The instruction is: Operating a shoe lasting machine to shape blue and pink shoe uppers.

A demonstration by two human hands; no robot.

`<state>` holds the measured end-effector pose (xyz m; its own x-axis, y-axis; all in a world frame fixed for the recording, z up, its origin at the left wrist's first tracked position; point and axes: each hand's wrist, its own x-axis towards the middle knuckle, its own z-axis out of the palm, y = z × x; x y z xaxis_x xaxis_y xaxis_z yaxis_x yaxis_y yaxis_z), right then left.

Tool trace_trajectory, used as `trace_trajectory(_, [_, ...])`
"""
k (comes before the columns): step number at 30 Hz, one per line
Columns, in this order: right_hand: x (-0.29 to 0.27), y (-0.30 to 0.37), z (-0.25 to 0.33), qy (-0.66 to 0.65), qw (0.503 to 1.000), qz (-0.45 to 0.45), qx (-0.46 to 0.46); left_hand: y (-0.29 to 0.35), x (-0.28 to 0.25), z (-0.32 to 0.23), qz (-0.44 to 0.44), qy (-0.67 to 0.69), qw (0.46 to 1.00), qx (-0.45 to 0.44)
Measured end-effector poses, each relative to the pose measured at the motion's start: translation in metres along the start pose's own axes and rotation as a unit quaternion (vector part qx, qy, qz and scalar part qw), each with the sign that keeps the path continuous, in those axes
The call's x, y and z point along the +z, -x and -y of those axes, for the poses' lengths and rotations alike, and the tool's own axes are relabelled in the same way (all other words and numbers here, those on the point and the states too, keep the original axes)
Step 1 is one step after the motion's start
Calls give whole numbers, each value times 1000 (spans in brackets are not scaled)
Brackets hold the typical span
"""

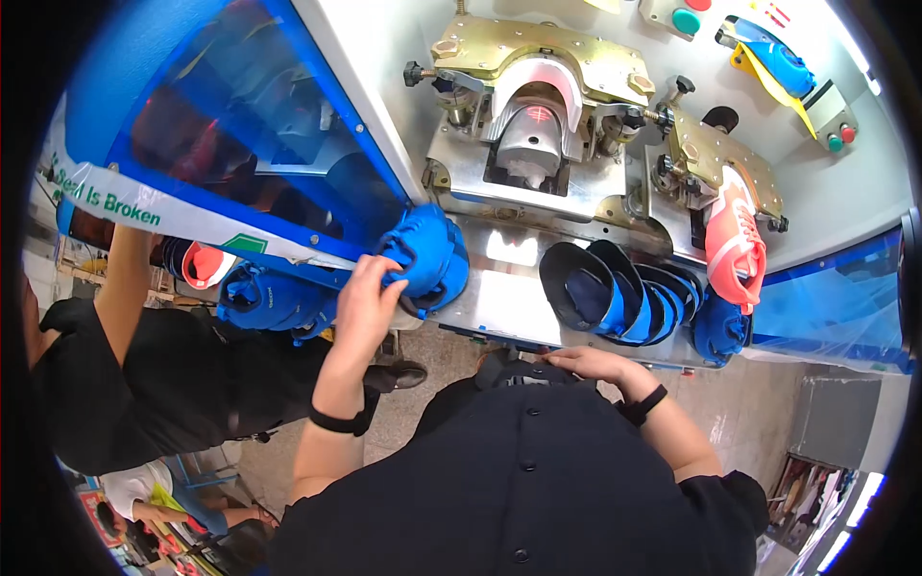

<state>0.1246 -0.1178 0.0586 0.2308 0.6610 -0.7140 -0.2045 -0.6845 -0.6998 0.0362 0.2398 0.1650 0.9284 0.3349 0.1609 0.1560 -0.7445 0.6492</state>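
Note:
My left hand (365, 300) has its thumb and fingers closed on the edge of a blue shoe upper (419, 240). That upper rests with another blue one at the left end of the machine's metal ledge. My right hand (588, 364) lies with fingers stretched out by the ledge's front edge, close to my waist, and nothing shows in it. Several nested black-and-blue curved shoe pieces (615, 296) sit on the ledge ahead of it. Behind the ledge stands a bare metal heel mould (531, 144) with a red light mark on top.
A pink shoe upper (736, 240) hangs at the right mould, with a blue upper (720, 328) below it. Green and red buttons (686, 21) are at the back. More blue uppers (274, 296) lie left of a blue-framed clear panel (259, 125). A co-worker (163, 384) stands at left.

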Motion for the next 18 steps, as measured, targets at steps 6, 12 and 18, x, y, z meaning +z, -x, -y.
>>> trace_trajectory(6, [-32, 51, 123, 173, 914, -215, -299, 12, 21, 6, -39, -35, 998, -32])
trace_trajectory(12, [-148, 96, 299, 253, 640, -546, -479, 8, -18, -44, -115, -95, 983, 103])
trace_trajectory(18, [-230, 79, 389, 372, 509, -573, -524, -1, -10, -91, -71, 52, 977, 196])
